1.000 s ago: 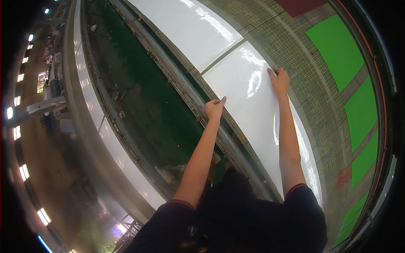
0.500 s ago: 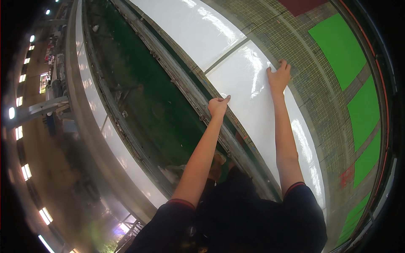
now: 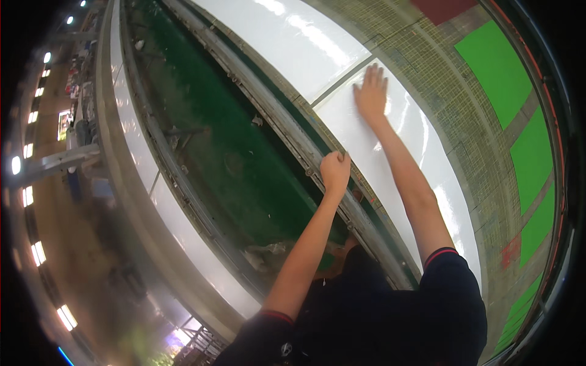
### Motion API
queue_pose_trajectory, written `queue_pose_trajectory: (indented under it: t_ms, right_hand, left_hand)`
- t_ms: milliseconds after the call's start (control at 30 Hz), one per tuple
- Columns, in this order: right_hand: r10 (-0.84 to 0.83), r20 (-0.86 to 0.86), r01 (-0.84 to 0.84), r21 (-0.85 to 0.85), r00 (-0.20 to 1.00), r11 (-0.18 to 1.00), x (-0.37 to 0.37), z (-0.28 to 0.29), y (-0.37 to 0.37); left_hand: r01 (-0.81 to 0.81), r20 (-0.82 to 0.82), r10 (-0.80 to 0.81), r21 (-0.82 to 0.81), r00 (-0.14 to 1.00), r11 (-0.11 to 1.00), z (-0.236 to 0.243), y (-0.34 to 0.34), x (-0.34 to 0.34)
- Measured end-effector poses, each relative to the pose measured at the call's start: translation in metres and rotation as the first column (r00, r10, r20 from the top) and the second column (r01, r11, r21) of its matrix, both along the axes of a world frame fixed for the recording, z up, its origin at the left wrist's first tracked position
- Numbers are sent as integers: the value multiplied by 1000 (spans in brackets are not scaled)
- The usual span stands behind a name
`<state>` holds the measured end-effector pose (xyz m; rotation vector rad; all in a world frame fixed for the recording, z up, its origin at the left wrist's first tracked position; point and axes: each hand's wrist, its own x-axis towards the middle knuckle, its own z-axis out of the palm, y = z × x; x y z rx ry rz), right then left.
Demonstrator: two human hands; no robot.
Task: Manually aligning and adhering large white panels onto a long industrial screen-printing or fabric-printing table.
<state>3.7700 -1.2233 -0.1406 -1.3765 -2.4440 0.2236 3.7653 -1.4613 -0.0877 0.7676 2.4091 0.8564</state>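
My left hand (image 3: 336, 171) is closed at the near-left edge of a glossy white sheet (image 3: 412, 177), its thumb and finger pinching at that edge. My right hand (image 3: 371, 93) lies palm down with fingers spread on the upper part of the same sheet, just below a narrow gap. Beyond that gap lies another white sheet (image 3: 293, 39). Both sheets rest on a long, grimy surface (image 3: 448, 128) marked with a yellow grid.
A metal rail (image 3: 274, 122) runs along the left edge, beside a green floor (image 3: 220, 152). Farther left is another long strip of white sheets (image 3: 180, 226). Green panels (image 3: 491, 70) and a dark red one (image 3: 442, 7) lie at right. A metal beam (image 3: 61, 161) crosses the far left.
My right hand has moved up and left from the sheet's right edge and flattened out on it. My left hand sits slightly lower and farther right in the view, still closed at the edge.
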Motion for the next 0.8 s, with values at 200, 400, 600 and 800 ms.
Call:
queue_pose_trajectory:
  t_ms: [200, 400, 600, 800]
  right_hand:
    - [299, -125, -303, -14, 946, 953, -54, 28, -127]
    - [320, 66, -271, -390, 945, 880, 6, 31, -100]
    - [113, -444, -211, -179, 889, 961, 133, 94, -264]
    - [-134, -476, -33, -326, 869, 945, 416, 125, -489]
  left_hand:
    - [257, -159, -268, -90, 950, 962, 40, -178, 59]
    - [272, -11, -276, -120, 961, 955, 42, -391, 127]
    - [-78, 210, 229, -554, 951, 829, 3, -575, 134]
    - [98, 303, 37, -421, 952, 902, -59, -623, 142]
